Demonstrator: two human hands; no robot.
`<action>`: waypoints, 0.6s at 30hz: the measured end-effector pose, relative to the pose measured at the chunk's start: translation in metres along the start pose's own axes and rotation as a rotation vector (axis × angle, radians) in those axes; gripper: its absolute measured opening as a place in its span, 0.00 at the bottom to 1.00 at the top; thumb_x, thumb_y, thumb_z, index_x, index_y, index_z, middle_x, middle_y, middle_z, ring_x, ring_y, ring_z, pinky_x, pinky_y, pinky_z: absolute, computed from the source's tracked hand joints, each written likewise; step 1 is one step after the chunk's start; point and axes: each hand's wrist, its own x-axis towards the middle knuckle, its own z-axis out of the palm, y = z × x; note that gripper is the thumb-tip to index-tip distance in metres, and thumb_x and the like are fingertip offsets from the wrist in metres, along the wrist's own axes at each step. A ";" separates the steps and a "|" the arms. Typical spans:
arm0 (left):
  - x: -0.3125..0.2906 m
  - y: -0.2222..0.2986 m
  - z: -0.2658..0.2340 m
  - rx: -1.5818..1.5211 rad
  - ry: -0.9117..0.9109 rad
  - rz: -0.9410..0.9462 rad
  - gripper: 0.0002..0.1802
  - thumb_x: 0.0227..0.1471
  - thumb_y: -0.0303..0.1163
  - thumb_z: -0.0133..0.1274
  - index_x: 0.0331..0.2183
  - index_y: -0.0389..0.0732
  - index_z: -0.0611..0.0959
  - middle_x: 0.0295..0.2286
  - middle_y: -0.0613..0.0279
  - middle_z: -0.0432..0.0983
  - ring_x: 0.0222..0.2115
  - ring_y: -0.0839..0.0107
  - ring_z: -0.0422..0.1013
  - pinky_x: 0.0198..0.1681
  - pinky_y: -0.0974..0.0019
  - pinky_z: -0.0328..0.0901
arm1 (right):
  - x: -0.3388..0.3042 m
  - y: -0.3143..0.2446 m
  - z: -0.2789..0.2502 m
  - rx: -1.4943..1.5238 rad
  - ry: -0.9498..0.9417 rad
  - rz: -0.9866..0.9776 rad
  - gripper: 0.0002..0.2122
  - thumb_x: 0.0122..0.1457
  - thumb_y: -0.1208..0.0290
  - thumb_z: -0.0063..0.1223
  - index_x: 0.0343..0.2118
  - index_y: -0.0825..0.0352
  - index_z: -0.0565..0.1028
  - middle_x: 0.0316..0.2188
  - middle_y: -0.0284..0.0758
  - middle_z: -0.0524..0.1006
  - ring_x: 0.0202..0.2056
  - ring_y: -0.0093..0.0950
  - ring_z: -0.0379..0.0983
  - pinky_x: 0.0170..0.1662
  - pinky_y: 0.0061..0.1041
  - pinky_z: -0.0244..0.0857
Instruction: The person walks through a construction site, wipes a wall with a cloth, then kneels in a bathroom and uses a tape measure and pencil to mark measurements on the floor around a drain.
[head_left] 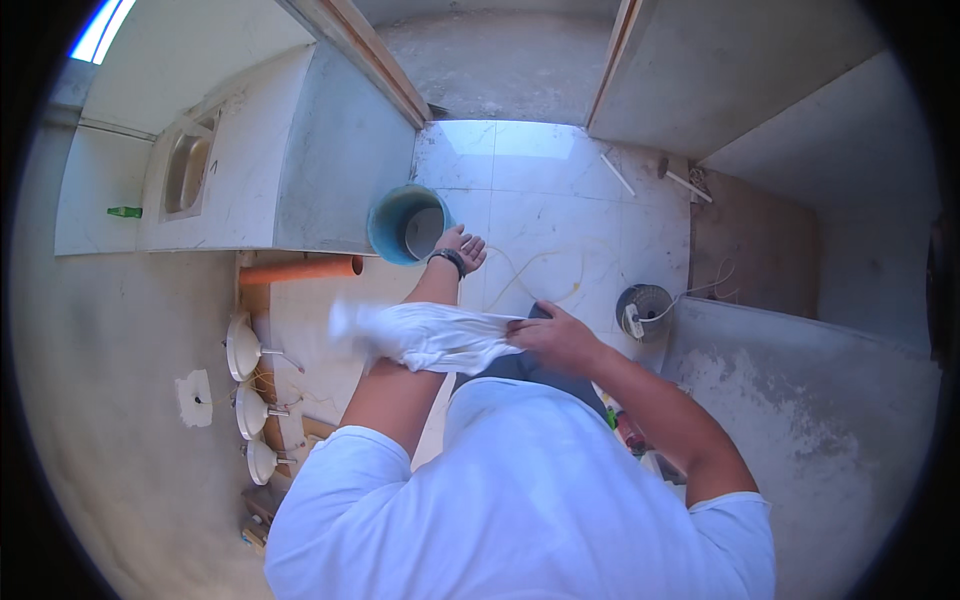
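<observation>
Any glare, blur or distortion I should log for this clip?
Head view: the white cloth smears at its left end, likely motion blur, while the right hand gripping its other end looks fairly clear. Head view: blown-out bright patch at upper left, pale reflections on the floor tiles by the doorway. Head view: fisheye bending, black corners, bluish cast.

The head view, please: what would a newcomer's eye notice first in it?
Probably first the white cloth at the center, lying across the left forearm, its end in the right hand. Next, the blue bucket above it, by the open left hand. Then the bright orange pipe on the left, below the counter.
</observation>
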 end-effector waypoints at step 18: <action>0.129 0.146 0.289 0.057 -0.204 0.155 0.31 0.66 0.45 0.46 0.64 0.41 0.63 0.57 0.57 0.69 0.57 0.63 0.67 0.61 0.53 0.60 | 0.127 0.248 -0.229 0.001 0.074 0.818 0.16 0.66 0.74 0.43 0.53 0.75 0.75 0.50 0.48 0.79 0.49 0.35 0.76 0.54 0.35 0.69</action>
